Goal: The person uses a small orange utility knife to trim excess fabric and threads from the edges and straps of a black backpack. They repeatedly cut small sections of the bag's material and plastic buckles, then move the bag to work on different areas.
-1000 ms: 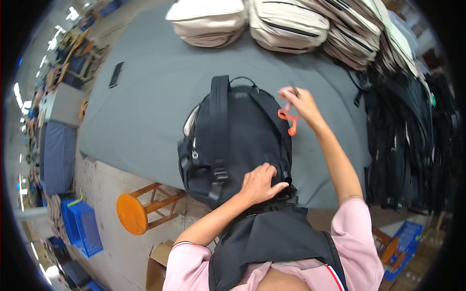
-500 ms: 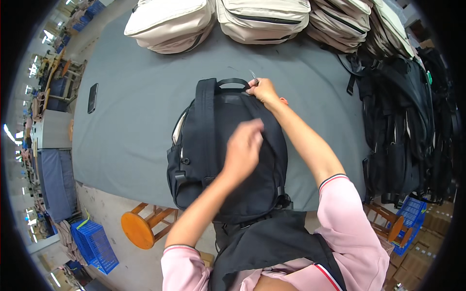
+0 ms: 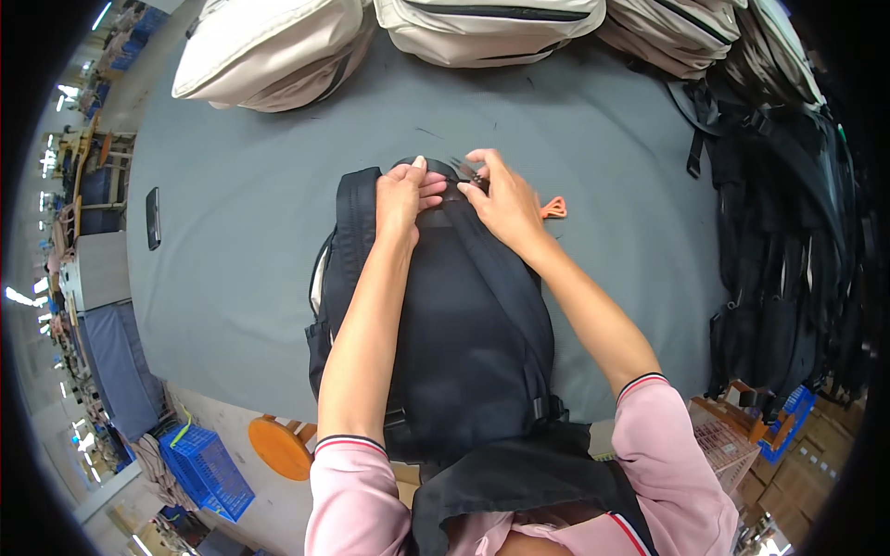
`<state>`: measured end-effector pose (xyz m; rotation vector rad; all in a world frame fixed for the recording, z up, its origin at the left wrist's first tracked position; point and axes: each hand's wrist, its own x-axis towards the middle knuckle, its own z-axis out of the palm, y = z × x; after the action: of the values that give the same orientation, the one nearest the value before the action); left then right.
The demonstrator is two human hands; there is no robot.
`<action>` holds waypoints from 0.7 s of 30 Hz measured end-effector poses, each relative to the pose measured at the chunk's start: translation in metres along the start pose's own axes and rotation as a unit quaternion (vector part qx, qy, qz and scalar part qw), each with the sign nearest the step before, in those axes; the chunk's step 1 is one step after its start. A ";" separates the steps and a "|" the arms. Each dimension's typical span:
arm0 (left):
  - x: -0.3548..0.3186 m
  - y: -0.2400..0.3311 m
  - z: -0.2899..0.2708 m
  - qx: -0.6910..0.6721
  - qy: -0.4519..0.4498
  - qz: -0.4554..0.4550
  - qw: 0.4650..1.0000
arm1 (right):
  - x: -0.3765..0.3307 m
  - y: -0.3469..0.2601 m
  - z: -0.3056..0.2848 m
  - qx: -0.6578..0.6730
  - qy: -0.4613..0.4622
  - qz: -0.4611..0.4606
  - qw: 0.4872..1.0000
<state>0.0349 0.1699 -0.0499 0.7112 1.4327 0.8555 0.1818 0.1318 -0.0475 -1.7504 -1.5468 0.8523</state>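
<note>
A black backpack [image 3: 464, 334] lies back-side up on the grey table [image 3: 241, 250], its shoulder straps facing me. My left hand [image 3: 408, 195] presses flat on the top of the pack near the carry handle. My right hand [image 3: 501, 199] is beside it and pinches a small pair of snips, whose dark tip pokes out at the top edge of the pack. The orange handle of the snips [image 3: 553, 208] shows to the right of that hand.
Beige backpacks [image 3: 269, 46] are piled along the far edge, black backpacks [image 3: 788, 241] down the right side. A dark phone [image 3: 153, 218] lies at the table's left. An orange stool [image 3: 278, 447] and a blue crate [image 3: 209, 468] stand on the floor below.
Both hands have moved up to the top of the backpack. The left hand left the lower back panel and now rests by the carry handle, close to the right hand.
</note>
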 end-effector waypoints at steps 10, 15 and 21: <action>0.008 0.003 0.004 0.039 0.012 0.005 0.999 | 0.025 0.022 -0.022 -0.063 -0.076 -0.183 0.978; 0.009 0.004 0.002 0.027 0.022 -0.010 0.999 | 0.032 0.019 -0.013 -0.095 -0.041 -0.243 0.964; 0.010 0.004 0.003 0.034 0.016 -0.010 0.999 | 0.023 0.021 -0.014 -0.119 0.032 -0.263 0.957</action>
<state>0.0368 0.1803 -0.0515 0.7362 1.4999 0.8102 0.2075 0.1521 -0.0580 -1.3897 -2.0030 0.3513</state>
